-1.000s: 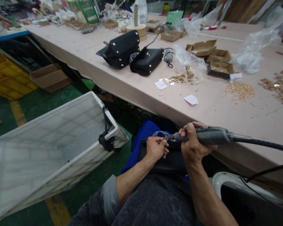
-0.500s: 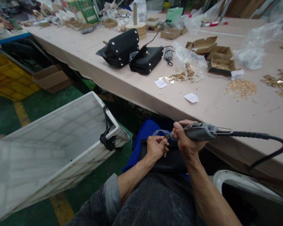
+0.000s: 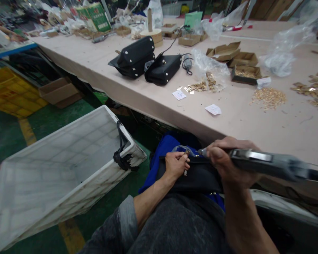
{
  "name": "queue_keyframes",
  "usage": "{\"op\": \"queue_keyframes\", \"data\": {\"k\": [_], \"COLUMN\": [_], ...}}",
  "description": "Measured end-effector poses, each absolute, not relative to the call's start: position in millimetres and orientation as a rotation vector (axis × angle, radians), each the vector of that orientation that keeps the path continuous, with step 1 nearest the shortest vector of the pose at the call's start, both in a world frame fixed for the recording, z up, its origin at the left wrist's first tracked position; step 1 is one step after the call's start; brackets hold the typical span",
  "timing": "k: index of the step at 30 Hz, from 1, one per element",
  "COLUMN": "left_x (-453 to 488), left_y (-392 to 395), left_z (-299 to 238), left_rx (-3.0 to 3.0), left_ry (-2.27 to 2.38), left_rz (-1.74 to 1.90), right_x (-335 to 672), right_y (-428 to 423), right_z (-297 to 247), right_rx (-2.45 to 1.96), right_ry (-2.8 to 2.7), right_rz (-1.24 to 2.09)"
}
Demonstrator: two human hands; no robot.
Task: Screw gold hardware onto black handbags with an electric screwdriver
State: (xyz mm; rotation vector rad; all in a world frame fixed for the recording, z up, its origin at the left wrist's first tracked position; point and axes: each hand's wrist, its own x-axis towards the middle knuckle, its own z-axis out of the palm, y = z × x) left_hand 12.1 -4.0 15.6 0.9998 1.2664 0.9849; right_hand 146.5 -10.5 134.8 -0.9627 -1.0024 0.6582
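Observation:
A black bag (image 3: 196, 176) lies across my lap over blue cloth (image 3: 161, 151). My left hand (image 3: 175, 165) is closed, pinching a small gold metal fitting (image 3: 186, 153) at the bag's top edge. My right hand (image 3: 231, 160) is wrapped round a grey electric screwdriver (image 3: 267, 163), whose tip points left at the fitting. The tool and right hand are blurred by motion and sit close to the camera.
A large white plastic crate (image 3: 55, 169) stands tilted on the green floor at my left. The pink worktable (image 3: 148, 95) ahead carries two black bags (image 3: 148, 61), piles of gold hardware (image 3: 267, 97), paper slips, cardboard boxes and plastic bags. A white chair edge (image 3: 281, 204) is at right.
My right hand with the screwdriver has lifted toward the camera and swung, the tool body now lying lower and more level. My left hand stays pinched on the fitting.

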Motion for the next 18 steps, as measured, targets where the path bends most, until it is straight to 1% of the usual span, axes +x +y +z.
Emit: {"op": "queue_keyframes", "data": {"k": [5,10,13,18], "left_x": [13.8,9.6,8.3,5.9], "left_y": [-5.1,-0.7,7.2,10.2], "left_z": [20.7,6.0,-5.1,-7.8], "left_rx": [0.94,0.903,0.878,0.86], "left_ry": [1.233,1.247,1.216,1.187], "left_rz": [1.02,1.029,1.006,0.952], "right_x": [197.0,286.2,352.2,435.9], "right_y": [-2.7,9.1,20.4,55.5], "right_z": [167.4,188.3,195.3,188.8], "right_rx": [-0.783,-0.687,-0.601,-0.647], "right_ry": [-0.916,-0.639,-0.456,-0.198], "right_rz": [0.41,0.492,0.475,0.429]}}
